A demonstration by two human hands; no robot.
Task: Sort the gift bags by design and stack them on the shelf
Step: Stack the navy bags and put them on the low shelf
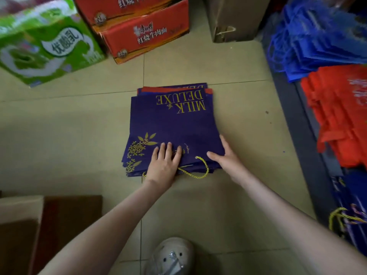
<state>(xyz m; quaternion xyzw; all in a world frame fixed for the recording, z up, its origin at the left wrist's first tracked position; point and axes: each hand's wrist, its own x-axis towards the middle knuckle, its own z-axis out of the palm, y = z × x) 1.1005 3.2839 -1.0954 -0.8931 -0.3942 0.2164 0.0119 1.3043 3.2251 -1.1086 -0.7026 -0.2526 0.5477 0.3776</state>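
Left hand [163, 163] flat atop, right hand [225, 155] open beside purple MILK DELUXE bag stack [172, 124]; fanned near edges could slide apart if lifted.

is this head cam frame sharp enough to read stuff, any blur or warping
Head view: the stack of dark purple paper gift bags with gold lettering is sharp at centre, print readable; the green cardboard carton top left is smeared; the blue fabric bags at right look blocky; tile joints bow from wide-angle distortion; soft light, no glare.
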